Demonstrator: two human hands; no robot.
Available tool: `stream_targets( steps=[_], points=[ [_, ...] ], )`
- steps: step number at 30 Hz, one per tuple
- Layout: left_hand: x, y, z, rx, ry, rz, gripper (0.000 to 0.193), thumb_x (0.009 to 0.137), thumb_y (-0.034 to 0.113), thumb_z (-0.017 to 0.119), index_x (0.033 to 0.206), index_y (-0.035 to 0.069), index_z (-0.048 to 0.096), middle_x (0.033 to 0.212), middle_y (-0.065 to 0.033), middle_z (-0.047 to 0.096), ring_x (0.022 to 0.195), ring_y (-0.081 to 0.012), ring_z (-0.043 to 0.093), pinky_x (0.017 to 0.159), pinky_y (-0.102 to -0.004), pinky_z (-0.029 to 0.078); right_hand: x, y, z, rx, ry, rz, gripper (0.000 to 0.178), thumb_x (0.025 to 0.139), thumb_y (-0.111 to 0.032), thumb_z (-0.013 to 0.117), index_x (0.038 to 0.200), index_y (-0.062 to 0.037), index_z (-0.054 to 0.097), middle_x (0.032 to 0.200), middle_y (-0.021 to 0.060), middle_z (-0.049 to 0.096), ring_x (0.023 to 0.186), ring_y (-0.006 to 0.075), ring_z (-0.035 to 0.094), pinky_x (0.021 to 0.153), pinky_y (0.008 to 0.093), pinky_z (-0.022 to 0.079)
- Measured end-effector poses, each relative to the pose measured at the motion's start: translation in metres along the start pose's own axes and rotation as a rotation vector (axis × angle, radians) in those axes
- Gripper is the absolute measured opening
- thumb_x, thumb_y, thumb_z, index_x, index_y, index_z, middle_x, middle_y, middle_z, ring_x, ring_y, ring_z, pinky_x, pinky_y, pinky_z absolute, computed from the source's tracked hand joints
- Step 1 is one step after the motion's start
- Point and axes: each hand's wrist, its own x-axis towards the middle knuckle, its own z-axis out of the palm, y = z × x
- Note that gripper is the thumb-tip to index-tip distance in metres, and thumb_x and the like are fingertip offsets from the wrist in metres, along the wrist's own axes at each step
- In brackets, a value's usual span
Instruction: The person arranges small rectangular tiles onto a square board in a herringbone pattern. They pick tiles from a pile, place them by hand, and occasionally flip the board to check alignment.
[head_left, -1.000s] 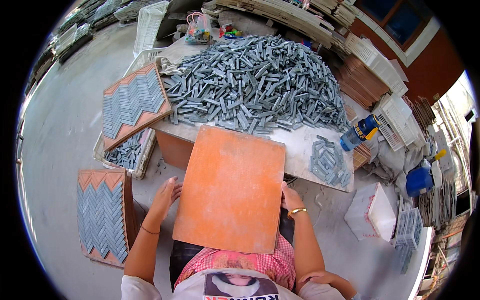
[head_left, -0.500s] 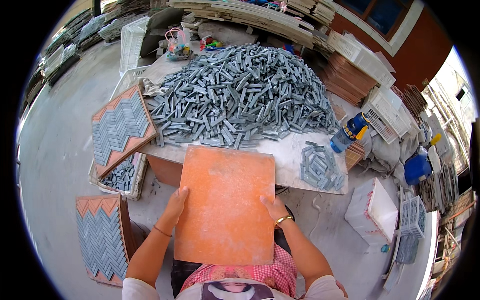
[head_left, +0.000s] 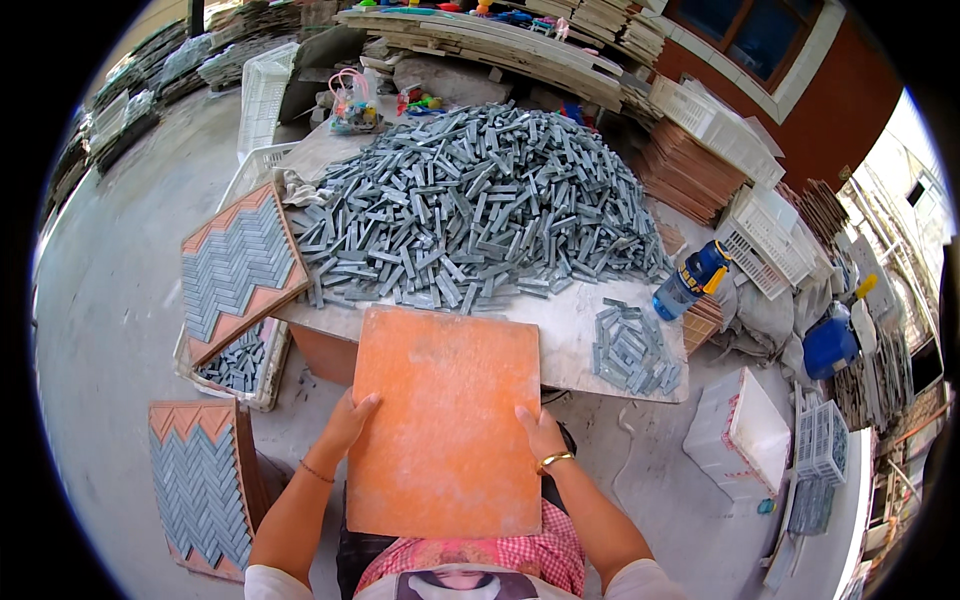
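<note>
Between my two hands is a flat, bare orange board (head_left: 445, 425), roughly rectangular, with pale dusty smears on its face. My left hand (head_left: 347, 420) grips its left edge, thumb on top and fingers underneath, out of sight. My right hand (head_left: 541, 433) has hold of the opposite edge in the same way. The board's far edge overlaps the near edge of a worktable (head_left: 575, 318); its near end is above my lap. Beyond it rises a large heap of grey stone strips (head_left: 490, 205). A smaller group of strips (head_left: 632, 345) lies on the table's right.
At left, a herringbone-patterned panel (head_left: 245, 265) rests tilted above a crate of strips (head_left: 240, 365). Another patterned panel (head_left: 200, 485) tops a stack nearer me. A blue bottle (head_left: 690, 280) stands at the table's right edge; a white box (head_left: 735, 435) is on the floor.
The whole scene sits slightly lower and further left in the picture, as from a small head movement. Both hands keep their hold on the board.
</note>
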Motion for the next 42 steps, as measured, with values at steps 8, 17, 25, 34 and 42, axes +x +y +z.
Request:
stream_targets(
  steps=[8,17,25,34,42],
  points=[
    [0.004,-0.012,-0.011,0.033,-0.029,0.039,0.044,0.09,0.017,0.053,0.125,-0.005,0.039,0.116,-0.0092,0.054,0.103,-0.0138,0.05,0.089,-0.0279,0.041,-0.012,-0.017,-0.001,-0.071,-0.018,0.103,0.057,0.083,-0.043,0.058,0.101,0.0101,0.051,0.099,0.0235,0.06,0.088,0.0284,0.059,0.077,0.0367,0.045],
    [-0.008,0.021,-0.004,-0.415,-0.184,-0.25,0.048,0.082,0.015,0.063,0.123,-0.002,0.043,0.115,-0.0115,0.055,0.105,-0.0202,0.053,0.089,-0.0342,0.045,-0.021,-0.042,-0.011,0.574,-0.323,0.372,0.053,0.077,-0.01,0.068,0.123,0.0005,0.042,0.115,0.0139,0.055,0.102,0.0231,0.056,0.086,0.0381,0.047],
    [-0.003,0.016,-0.01,-0.371,-0.102,-0.406,0.048,0.079,0.019,0.067,0.119,-0.001,0.048,0.114,-0.0127,0.057,0.104,-0.0238,0.056,0.087,-0.0372,0.047,-0.009,-0.03,-0.004,0.649,-0.295,0.316,0.051,0.075,-0.008,0.07,0.119,0.0013,0.046,0.111,0.0134,0.058,0.096,0.0225,0.058,0.081,0.0366,0.049],
    [-0.04,-0.01,0.0,0.427,0.149,0.226,0.064,0.086,0.013,0.053,0.138,-0.004,0.02,0.138,-0.0178,0.035,0.127,-0.0273,0.035,0.103,-0.0319,0.03,-0.05,-0.016,0.002,-0.081,0.047,-0.304,0.072,0.084,-0.029,0.059,0.137,0.0019,0.021,0.121,0.0176,0.052,0.103,0.0258,0.055,0.086,0.0335,0.044],
    [-0.049,-0.008,-0.002,0.278,0.075,0.104,0.06,0.088,0.007,0.045,0.14,-0.003,0.017,0.144,-0.0156,0.027,0.134,-0.0232,0.024,0.107,-0.0297,0.019,-0.059,0.0,0.005,0.013,0.013,-0.195,0.07,0.087,-0.025,0.053,0.141,-0.003,0.014,0.127,0.0195,0.047,0.111,0.0281,0.051,0.091,0.0351,0.04]
  ],
)
